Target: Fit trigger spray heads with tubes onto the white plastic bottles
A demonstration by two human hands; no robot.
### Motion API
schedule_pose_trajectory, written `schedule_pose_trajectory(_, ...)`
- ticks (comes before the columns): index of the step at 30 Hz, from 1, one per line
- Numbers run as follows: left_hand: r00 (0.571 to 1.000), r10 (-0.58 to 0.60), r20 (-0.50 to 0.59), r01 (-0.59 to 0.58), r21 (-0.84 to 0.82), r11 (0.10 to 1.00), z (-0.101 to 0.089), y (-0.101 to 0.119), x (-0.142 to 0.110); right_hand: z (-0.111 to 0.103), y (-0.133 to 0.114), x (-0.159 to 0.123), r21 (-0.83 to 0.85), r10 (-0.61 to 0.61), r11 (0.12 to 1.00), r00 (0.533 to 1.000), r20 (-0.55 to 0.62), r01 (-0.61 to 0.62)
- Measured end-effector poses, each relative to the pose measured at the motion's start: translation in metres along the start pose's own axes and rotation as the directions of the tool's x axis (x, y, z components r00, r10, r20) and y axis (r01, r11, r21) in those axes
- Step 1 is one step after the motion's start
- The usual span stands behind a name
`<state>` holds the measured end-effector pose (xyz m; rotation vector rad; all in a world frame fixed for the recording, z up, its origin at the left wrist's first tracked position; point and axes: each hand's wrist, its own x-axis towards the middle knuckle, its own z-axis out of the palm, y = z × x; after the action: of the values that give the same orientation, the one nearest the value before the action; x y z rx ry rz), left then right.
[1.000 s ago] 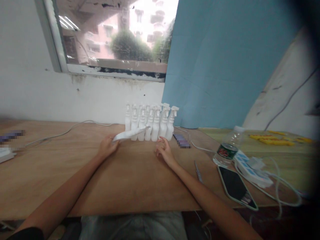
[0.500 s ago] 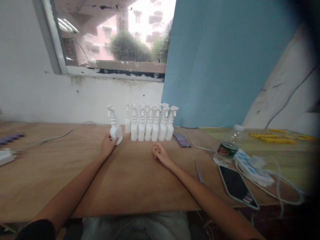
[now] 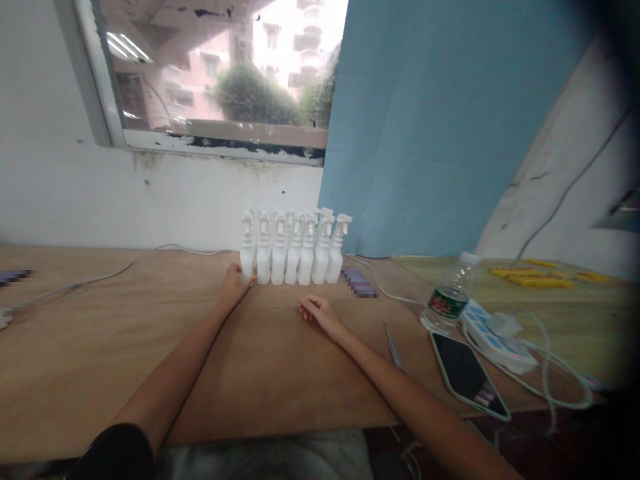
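Note:
Several white spray bottles [image 3: 306, 257] stand upright in a close row near the wall, more of them partly hidden behind the front ones. My left hand [image 3: 236, 285] is closed around the base of the spray bottle [image 3: 247, 257] at the row's left end, which stands upright on the table beside its neighbour. In front of the row, apart from the bottles, my right hand [image 3: 320, 315] rests on the tabletop with its fingers curled in. Nothing shows in it.
On the wooden table [image 3: 280, 387], a slim pen-like tool [image 3: 393, 348] lies right of my right forearm. Farther right are a phone [image 3: 470, 373], a clear water bottle [image 3: 450, 297] and a power strip [image 3: 495, 340] with cables. A blurred purple item [image 3: 359, 282] lies beside the row.
My left hand brought a tilted spray bottle upright, set it down left of the row, then slid it right against the others. My right hand drew back from the bottles and curled its fingers.

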<state>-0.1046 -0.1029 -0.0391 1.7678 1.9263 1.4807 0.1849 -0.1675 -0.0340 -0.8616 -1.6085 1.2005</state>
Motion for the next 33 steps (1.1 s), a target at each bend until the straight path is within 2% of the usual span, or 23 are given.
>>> schedule_pose_trajectory(2,0.999,0.054,0.007,-0.054,0.018,0.998,0.0,-0.001,-0.001,0.0,-0.003,0.0,0.265,0.09,0.959,0.995,0.037,-0.097)
schedule_pose_trajectory(4,0.992,0.123,0.019,-0.123,0.039,0.992,0.001,-0.003,-0.003,-0.001,-0.008,-0.001,0.515,0.153,0.834,0.98,0.128,-0.198)
schedule_pose_trajectory(7,0.983,0.175,0.046,-0.177,0.044,0.983,0.001,-0.007,-0.005,-0.004,-0.016,-0.003,0.674,0.164,0.678,0.954,0.251,-0.293)
schedule_pose_trajectory(12,0.982,0.169,0.08,-0.172,0.028,0.985,0.001,-0.011,-0.006,-0.008,-0.023,-0.007,0.735,0.142,0.601,0.947,0.289,-0.314)
schedule_pose_trajectory(17,0.969,0.217,-0.115,-0.199,0.147,0.969,-0.003,-0.008,-0.008,-0.007,-0.023,-0.008,0.747,0.125,0.578,0.94,0.318,-0.329)
schedule_pose_trajectory(19,0.96,0.252,-0.119,-0.228,0.187,0.956,-0.006,-0.005,-0.011,-0.007,-0.022,-0.009,0.745,0.12,0.575,0.936,0.331,-0.337)
schedule_pose_trajectory(24,0.943,0.331,-0.023,-0.316,0.239,0.918,-0.011,0.007,-0.019,-0.008,-0.021,-0.008,0.735,0.115,0.585,0.932,0.344,-0.343)
schedule_pose_trajectory(27,0.923,0.379,0.07,-0.384,0.253,0.888,-0.01,0.018,-0.027,-0.007,-0.021,-0.007,0.721,0.122,0.599,0.929,0.349,-0.349)
schedule_pose_trajectory(33,0.811,0.499,0.304,-0.568,0.211,0.795,-0.002,0.049,-0.053,-0.006,-0.023,-0.008,0.681,0.169,0.645,0.934,0.315,-0.347)
